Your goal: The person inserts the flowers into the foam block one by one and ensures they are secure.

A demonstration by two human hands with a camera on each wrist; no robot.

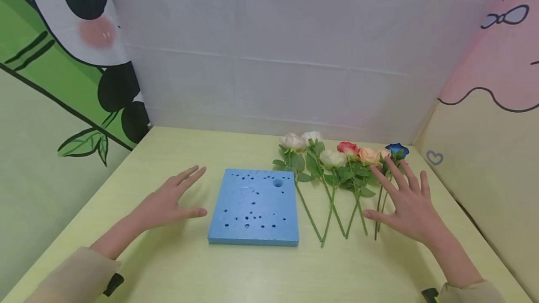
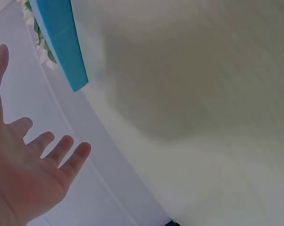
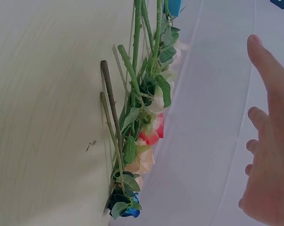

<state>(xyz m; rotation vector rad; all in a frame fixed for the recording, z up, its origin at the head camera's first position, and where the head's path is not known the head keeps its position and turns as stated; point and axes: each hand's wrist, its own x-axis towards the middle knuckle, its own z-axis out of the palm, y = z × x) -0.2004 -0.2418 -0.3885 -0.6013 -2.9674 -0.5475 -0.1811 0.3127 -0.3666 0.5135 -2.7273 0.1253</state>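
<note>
the left hand (image 1: 165,204) hovers just beside the blue block (image 1: 261,205), its fingers spread wide and gripping nothing; the right hand (image 1: 410,209), also wide and free, hangs by the flowers (image 1: 333,158). with nothing taken up and the flowers lying loose, this looks like a ready pose or a pause between steps. a next move on a flower would likely call for the right hand to lower and pinch one of the thin stems (image 3: 137,28), while the left steadies the block.

the block lies flat, dotted with holes, on the pale yellow surface (image 1: 252,275); the flowers lie to its right, heads toward the white sheet (image 1: 294,36) behind. cartoon drawings cover the left wall (image 1: 50,200) and the right wall (image 1: 484,153).
</note>
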